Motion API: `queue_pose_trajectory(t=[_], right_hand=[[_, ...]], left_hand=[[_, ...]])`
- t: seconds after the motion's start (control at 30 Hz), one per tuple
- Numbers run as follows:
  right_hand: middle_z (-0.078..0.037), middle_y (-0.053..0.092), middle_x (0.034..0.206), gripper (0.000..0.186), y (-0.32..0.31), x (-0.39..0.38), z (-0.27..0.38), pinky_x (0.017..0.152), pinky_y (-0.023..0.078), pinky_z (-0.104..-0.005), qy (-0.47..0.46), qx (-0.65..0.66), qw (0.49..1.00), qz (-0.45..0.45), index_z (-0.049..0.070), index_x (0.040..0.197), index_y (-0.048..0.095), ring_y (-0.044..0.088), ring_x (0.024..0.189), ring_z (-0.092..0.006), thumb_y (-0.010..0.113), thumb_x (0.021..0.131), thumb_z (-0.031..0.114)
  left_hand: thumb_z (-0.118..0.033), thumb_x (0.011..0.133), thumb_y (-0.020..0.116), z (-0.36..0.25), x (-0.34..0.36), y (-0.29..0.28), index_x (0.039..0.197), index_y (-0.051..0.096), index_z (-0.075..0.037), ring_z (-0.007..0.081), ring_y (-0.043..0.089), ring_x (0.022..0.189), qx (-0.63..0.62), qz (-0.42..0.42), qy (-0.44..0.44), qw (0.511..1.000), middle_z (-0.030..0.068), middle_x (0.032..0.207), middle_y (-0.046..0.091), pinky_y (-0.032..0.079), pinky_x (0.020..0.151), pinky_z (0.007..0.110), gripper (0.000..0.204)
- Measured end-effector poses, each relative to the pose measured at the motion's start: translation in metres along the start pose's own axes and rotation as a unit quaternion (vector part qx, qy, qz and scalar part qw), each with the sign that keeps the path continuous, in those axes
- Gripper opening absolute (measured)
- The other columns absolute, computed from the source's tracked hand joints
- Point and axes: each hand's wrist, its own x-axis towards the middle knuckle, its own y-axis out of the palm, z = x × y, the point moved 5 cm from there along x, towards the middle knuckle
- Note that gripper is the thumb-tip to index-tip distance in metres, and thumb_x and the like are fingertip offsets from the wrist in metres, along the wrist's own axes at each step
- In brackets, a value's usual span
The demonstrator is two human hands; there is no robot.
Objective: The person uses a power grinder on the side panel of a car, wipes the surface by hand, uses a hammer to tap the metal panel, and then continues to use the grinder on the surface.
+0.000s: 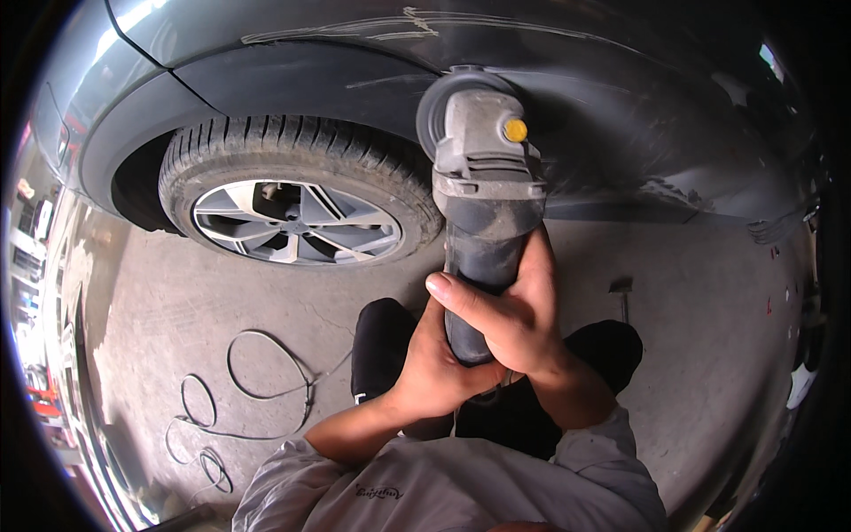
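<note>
- Right of the wheel (293,227), the grinder (486,199) was grasped by the left hand (432,368) and right hand (525,312).
- It was judged heavy, stiff, best held by the barrel (481,257).

Grey concrete floor (700,372) spreads below the wheel (186,191) and away to its right, dull, with faint marks just below the wheel. To the wheel's left, the concrete meets a browner patch along an uneven edge. Farther left of the wheel, strong white light washes over blurred background clutter (28,244), mostly white and dark. Well to the wheel's right, small red specks (769,307) dot the floor.
</note>
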Motion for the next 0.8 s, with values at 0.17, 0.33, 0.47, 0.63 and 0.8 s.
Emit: queue_pose_trajectory(t=[0.17, 0.33, 0.47, 0.63, 0.8], right_hand=[[-0.019, 0.061, 0.128, 0.072, 0.0014, 0.0011, -0.0034, 0.101, 0.052, -0.0402, -0.001, 0.007, 1.000, 0.001, -0.007, 0.141, 0.043, 0.062, 0.116, -0.0235, 0.089, 0.091, 0.017], [-0.020, 0.060, 0.129, 0.073, 0.0043, 0.0032, -0.0020, 0.102, 0.051, -0.0405, -0.019, 0.014, 1.000, 0.008, -0.008, 0.141, 0.042, 0.061, 0.118, -0.0243, 0.089, 0.091, 0.019], [-0.020, 0.060, 0.130, 0.074, 0.0065, 0.0044, -0.0020, 0.103, 0.051, -0.0408, -0.006, 0.005, 1.000, 0.007, -0.008, 0.142, 0.042, 0.062, 0.118, -0.0249, 0.089, 0.091, 0.020], [-0.021, 0.060, 0.130, 0.075, 0.0084, 0.0028, -0.0017, 0.103, 0.051, -0.0412, -0.020, 0.010, 1.000, 0.000, -0.009, 0.141, 0.042, 0.062, 0.118, -0.0260, 0.089, 0.091, 0.021], [-0.020, 0.060, 0.129, 0.074, 0.0066, 0.0008, -0.0016, 0.101, 0.052, -0.0415, -0.027, -0.022, 0.999, -0.005, -0.008, 0.141, 0.042, 0.062, 0.117, -0.0258, 0.089, 0.091, 0.019]], left_hand=[[-0.006, 0.074, 0.092, 0.0012, -0.0005, 0.0000, 0.144, 0.044, 0.001, 0.0226, 0.068, 0.116, 0.019, -0.001, 0.008, 1.000, 0.0142, 0.125, 0.066, 0.057, 0.099, 0.038, 0.085], [-0.004, 0.073, 0.091, 0.0000, -0.0012, -0.0022, 0.145, 0.044, 0.001, 0.0231, 0.067, 0.117, 0.010, -0.016, 0.012, 1.000, 0.0134, 0.127, 0.065, 0.056, 0.101, 0.039, 0.086], [-0.003, 0.072, 0.090, -0.0049, -0.0013, -0.0039, 0.144, 0.045, 0.001, 0.0227, 0.067, 0.117, 0.022, -0.013, 0.037, 0.999, 0.0131, 0.127, 0.065, 0.055, 0.102, 0.038, 0.085], [-0.004, 0.072, 0.089, -0.0035, -0.0024, -0.0071, 0.144, 0.047, 0.002, 0.0225, 0.066, 0.117, 0.008, -0.012, 0.009, 1.000, 0.0124, 0.127, 0.065, 0.054, 0.102, 0.038, 0.083], [-0.003, 0.072, 0.089, -0.0020, -0.0030, -0.0061, 0.145, 0.046, 0.002, 0.0215, 0.066, 0.118, 0.006, -0.001, 0.007, 1.000, 0.0122, 0.127, 0.065, 0.054, 0.103, 0.037, 0.085]])
